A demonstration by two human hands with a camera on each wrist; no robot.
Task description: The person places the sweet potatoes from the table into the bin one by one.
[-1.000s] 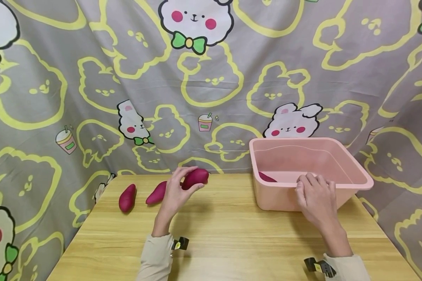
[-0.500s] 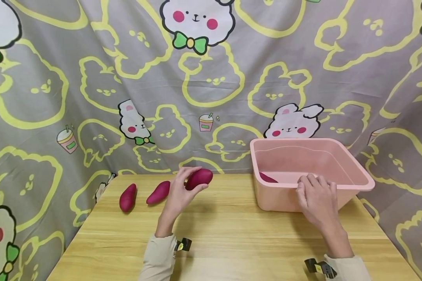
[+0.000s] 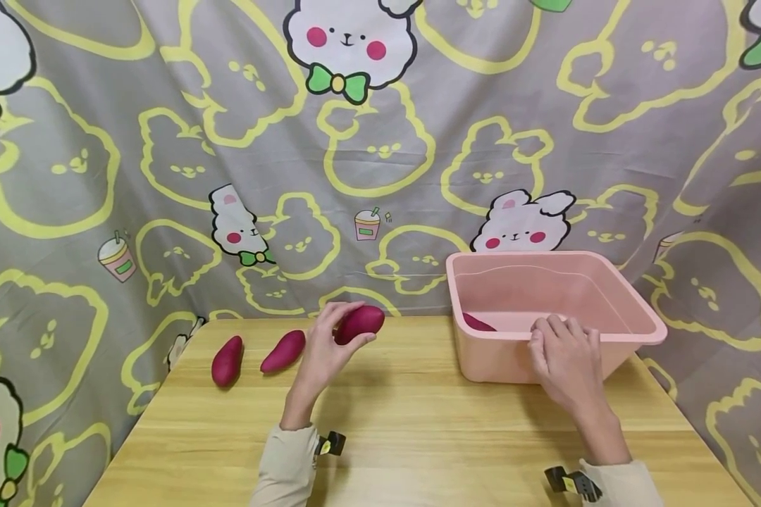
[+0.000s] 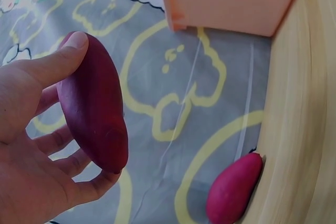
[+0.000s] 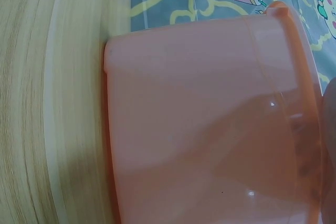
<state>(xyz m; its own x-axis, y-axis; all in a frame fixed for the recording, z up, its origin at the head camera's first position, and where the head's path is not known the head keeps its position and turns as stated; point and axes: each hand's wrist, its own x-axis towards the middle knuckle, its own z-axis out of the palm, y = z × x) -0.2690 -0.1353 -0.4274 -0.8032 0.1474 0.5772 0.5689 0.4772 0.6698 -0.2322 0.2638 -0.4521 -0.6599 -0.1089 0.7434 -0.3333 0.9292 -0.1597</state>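
Raised over the table, my left hand [image 3: 323, 350] holds a purple-red sweet potato [image 3: 363, 324]. In the left wrist view the thumb lies on one side of this sweet potato [image 4: 94, 103] and the fingers on the other. My right hand [image 3: 569, 362] grips the front rim of a pink plastic bin [image 3: 491, 360] on the right of the table; its fingers curl over the edge. Part of another sweet potato [image 3: 478, 323] shows inside, the rest hidden by the bin's front wall. The right wrist view is mostly filled by the bin's outer wall [image 5: 194, 103].
Two more sweet potatoes lie on the wooden table [image 3: 418, 429]: one at the far left [image 3: 227, 362], the other [image 3: 283, 352] just left of my left hand. Behind the table hangs a grey patterned curtain [image 3: 393, 169], close to the bin's back.
My left hand has shifted slightly right with its sweet potato, uncovering the one on the table beside it. The right hand keeps its grip on the bin's rim.
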